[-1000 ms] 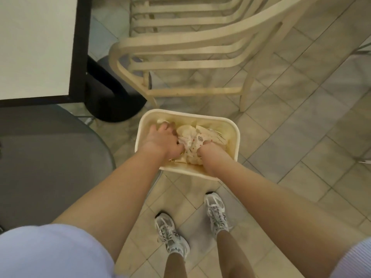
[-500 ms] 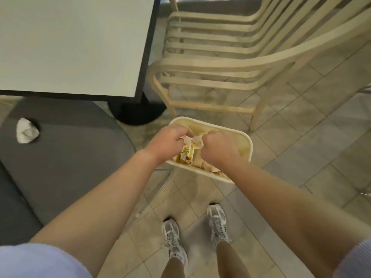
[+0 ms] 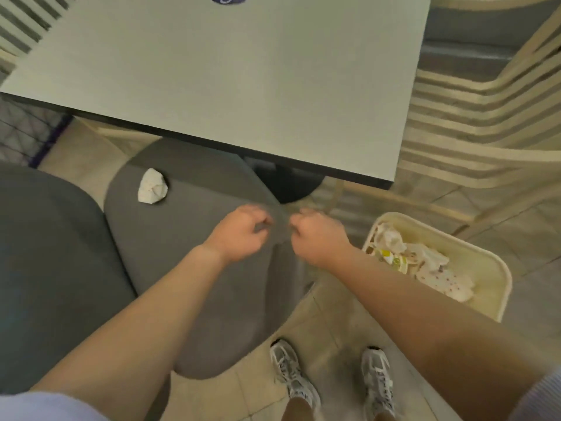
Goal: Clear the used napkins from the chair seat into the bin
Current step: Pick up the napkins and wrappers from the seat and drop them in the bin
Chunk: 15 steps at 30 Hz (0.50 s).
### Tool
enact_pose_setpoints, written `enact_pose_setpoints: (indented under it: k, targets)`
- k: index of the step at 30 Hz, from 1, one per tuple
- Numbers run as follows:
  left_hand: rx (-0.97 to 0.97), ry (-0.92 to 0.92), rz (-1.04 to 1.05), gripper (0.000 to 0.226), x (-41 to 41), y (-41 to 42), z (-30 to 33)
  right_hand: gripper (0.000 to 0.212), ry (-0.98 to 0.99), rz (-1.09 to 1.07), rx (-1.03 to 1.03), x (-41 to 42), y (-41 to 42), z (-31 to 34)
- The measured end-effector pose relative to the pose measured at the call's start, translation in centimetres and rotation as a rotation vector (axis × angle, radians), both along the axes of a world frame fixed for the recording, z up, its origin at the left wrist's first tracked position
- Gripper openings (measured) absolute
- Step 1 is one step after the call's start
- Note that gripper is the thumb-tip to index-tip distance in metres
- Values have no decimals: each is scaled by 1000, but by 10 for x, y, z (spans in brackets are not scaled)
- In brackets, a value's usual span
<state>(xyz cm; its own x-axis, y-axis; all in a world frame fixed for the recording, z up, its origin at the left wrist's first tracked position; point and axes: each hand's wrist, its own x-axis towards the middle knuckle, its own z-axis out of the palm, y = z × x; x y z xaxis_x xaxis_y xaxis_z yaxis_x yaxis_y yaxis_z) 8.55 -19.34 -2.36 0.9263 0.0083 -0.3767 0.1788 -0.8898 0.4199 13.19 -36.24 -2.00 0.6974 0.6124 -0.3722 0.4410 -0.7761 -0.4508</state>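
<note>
Left hand (image 3: 239, 235) hovers right of crumpled napkin (image 3: 152, 186) on seat (image 3: 188, 238).

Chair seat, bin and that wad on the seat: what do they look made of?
Chair seat: looks like grey fabric upholstery, matte and soft-edged, no shine. Bin: probably cream moulded plastic, with smooth walls and a rounded rim. Wad: crumpled white paper napkin, creased and apparently printed with small marks.

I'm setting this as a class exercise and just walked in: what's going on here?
A person is clearing used napkins from a grey chair seat into a cream bin on the floor. Crumpled paper already lies in the bin. Both hands, the left hand and right hand, hang over the seat with loosely curled fingers, holding nothing. One crumpled napkin remains on the seat, near the table.
</note>
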Motion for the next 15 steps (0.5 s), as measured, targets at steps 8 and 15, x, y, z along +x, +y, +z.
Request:
enact_pose_setpoints:
  k: [8,15]
  targets:
    - [-34,-145,406,24,-35,141,-17,38,24,124,100,6,166,-21]
    - [-8,-165,623,38,-40,211,-42,44,19,262,31,25,262,-53]
